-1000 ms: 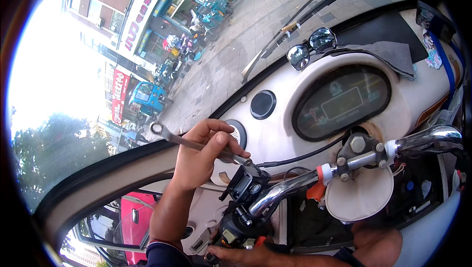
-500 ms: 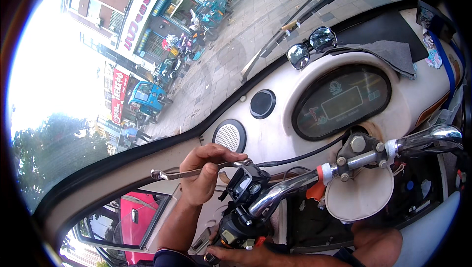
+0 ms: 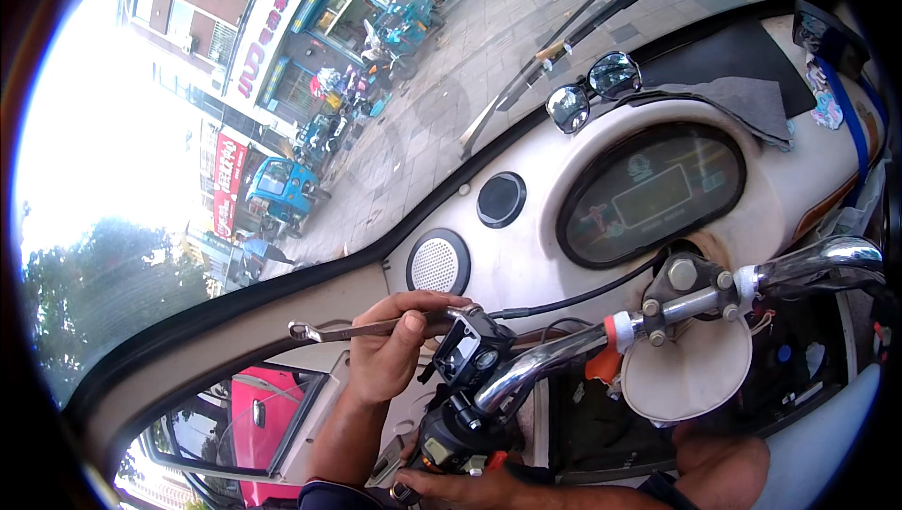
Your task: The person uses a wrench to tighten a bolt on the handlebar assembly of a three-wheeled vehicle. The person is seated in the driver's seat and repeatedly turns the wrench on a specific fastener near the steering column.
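Left hand: I have it closed around a metal wrench, thumb on the near side, index finger laid along the top. Wrench runs across the grip: ring end sticks out left of the hand, other end at the fingertips, by the upper corner of a black square housing. Can't tell if it's seated, fingers cover that spot. Housing is just right of the hand; black cable leads off from its top, further right.

Right hand: below the left one, touching the underside of the switch block, partly cut off by the lower edge. Can't tell how far it's closed. Chrome handlebar is up and right of it. Round speaker grille sits just above the left hand.
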`<state>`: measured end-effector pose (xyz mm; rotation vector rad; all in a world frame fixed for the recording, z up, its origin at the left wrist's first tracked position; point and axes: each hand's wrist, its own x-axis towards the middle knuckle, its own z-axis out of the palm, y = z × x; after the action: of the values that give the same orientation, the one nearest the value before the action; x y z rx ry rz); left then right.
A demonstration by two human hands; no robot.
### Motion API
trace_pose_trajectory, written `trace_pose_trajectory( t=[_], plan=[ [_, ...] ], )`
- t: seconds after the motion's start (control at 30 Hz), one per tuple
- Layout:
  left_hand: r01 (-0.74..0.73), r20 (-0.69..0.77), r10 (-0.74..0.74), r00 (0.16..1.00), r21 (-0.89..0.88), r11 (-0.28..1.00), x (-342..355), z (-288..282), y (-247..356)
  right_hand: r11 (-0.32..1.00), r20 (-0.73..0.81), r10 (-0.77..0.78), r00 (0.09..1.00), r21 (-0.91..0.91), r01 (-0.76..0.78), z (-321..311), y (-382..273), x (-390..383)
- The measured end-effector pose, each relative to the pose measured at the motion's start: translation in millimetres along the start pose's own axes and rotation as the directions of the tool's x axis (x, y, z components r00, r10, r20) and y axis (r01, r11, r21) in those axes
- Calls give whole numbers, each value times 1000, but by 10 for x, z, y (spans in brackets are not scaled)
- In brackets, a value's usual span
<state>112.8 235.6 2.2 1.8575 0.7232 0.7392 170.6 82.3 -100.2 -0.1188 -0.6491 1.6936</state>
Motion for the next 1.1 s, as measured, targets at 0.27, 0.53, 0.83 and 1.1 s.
trace_pose_trajectory(
  t=[0.27,0.53,0.83,1.1],
  plan=[
    [84,-2,-85,996,170,982,68,-30,137,994,16,79,997,74,-80,36,-50,-12],
    [243,37,-264,964,285,927,335,-29,409,997,-19,65,998,-38,-66,17,-138,-9],
    [432,72,-491,868,377,819,701,37,668,996,-102,77,992,-40,-81,37,-57,-28],
    [384,28,-400,916,230,894,609,-52,614,996,-151,91,984,37,-86,99,-145,-45]
  ],
)
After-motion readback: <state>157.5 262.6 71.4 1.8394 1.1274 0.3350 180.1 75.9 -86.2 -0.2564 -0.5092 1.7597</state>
